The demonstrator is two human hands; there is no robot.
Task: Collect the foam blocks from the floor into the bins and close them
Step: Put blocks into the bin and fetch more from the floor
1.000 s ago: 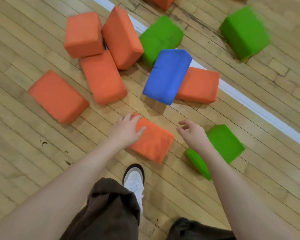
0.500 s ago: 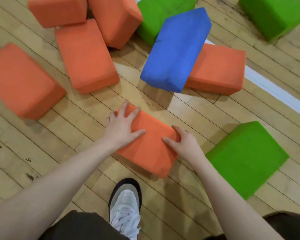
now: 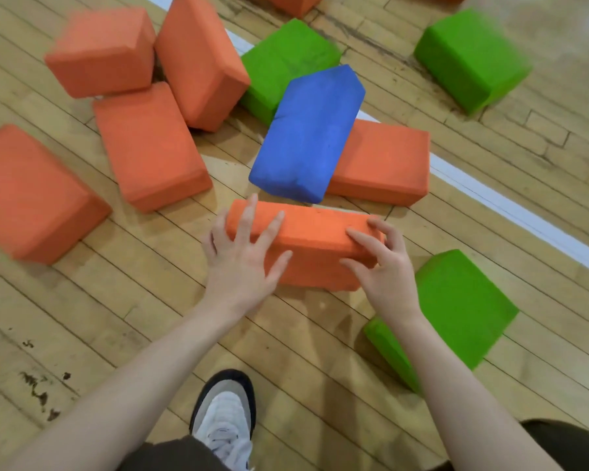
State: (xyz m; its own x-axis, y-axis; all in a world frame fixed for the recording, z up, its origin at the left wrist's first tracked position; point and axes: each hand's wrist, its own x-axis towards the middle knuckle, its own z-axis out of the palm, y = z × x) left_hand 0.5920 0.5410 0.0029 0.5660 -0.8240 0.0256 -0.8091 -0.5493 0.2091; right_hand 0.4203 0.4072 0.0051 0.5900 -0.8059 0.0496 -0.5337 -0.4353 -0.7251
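Between both hands, orange rectangular foam block (image 3: 306, 246) on wooden floor (image 3: 123, 300). Left hand (image 3: 242, 260) fingers spread flat on its end; right hand (image 3: 385, 266) curled, gripping the other end. Beyond the fingertips, many blocks uncollected; no bins visible. Task early, likely.

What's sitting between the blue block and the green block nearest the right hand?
In the head view, the right hand and the end of the orange block it grips lie between the blue block and the green block, plus bare floor.
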